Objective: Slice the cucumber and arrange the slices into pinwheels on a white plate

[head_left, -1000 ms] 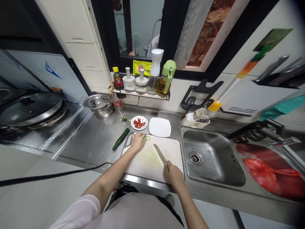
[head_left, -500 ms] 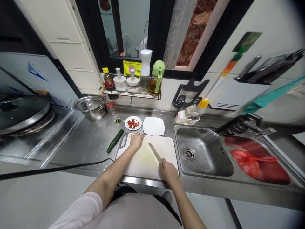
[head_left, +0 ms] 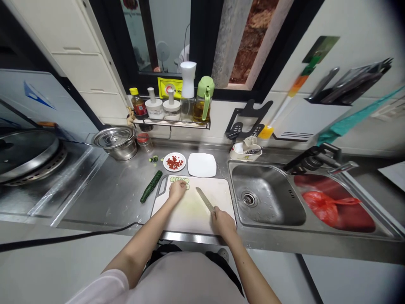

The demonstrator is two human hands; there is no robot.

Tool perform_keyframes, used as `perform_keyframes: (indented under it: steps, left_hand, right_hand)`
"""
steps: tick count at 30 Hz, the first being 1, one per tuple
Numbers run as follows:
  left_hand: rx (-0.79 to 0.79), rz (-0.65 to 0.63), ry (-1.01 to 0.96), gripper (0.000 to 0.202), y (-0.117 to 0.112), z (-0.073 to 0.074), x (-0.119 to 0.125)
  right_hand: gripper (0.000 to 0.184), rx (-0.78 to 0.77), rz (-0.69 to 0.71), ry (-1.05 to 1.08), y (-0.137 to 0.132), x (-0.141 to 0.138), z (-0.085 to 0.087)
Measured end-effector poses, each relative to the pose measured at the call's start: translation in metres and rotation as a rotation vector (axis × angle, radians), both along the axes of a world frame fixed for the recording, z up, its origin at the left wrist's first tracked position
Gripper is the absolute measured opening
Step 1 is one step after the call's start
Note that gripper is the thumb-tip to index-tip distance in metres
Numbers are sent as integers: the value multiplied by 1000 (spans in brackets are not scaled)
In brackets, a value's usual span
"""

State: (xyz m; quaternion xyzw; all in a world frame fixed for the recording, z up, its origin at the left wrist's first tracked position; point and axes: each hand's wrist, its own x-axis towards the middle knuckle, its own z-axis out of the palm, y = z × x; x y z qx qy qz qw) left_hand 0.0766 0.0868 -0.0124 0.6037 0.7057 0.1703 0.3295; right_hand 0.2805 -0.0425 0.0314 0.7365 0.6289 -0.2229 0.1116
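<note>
On the white cutting board point(head_left: 205, 226), pale green cucumber slices point(head_left: 176, 179) overlap in a short row near the top left. My left hand point(head_left: 177, 191) is just below that row, its fingers closed at a cucumber slice point(head_left: 187, 186); part of the slice is hidden by the fingertips. My right hand point(head_left: 224, 220) is wrapped round the handle of a kitchen knife point(head_left: 205, 199). The blade lies slanted low over the board, pointing up and left, apart from the slices. An uncut length of cucumber point(head_left: 151, 186) rests on the steel counter left of the board.
Behind the board stand a plate of chopped red pieces point(head_left: 174, 162) and a white square plate point(head_left: 201, 165). Cucumber scraps point(head_left: 154, 159) lie nearby. To the right is a steel sink point(head_left: 268, 198) with a red bag point(head_left: 322, 207); a lidded pot point(head_left: 118, 143) stands left.
My left hand has drawn back toward me and slightly left, uncovering the row of cucumber slices. The knife stays in my right hand, in nearly the same place. The view has shifted slightly.
</note>
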Motion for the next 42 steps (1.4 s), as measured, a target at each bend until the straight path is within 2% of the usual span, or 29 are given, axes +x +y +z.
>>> perform_keyframes:
  steps: [9, 15, 21, 28, 42]
  left_hand:
    - [-69, -39, 145, 16, -33, 1, -5]
    - [50, -143, 150, 29, -47, 3, -11]
    - [86, -124, 137, 25, -49, -5, -7]
    - [103, -96, 96, 24, -48, -13, -7]
    - [90, -67, 65, 22, -44, -19, -7]
  right_hand:
    - [33, -49, 91, -14, 4, -1, 12]
    - [33, -14, 155, 10, -5, -7, 19]
    - [31, -24, 194, 12, -16, -20, 24]
    - [31, -11, 189, 8, -16, -24, 12]
    - [30, -31, 208, 8, -12, -27, 5]
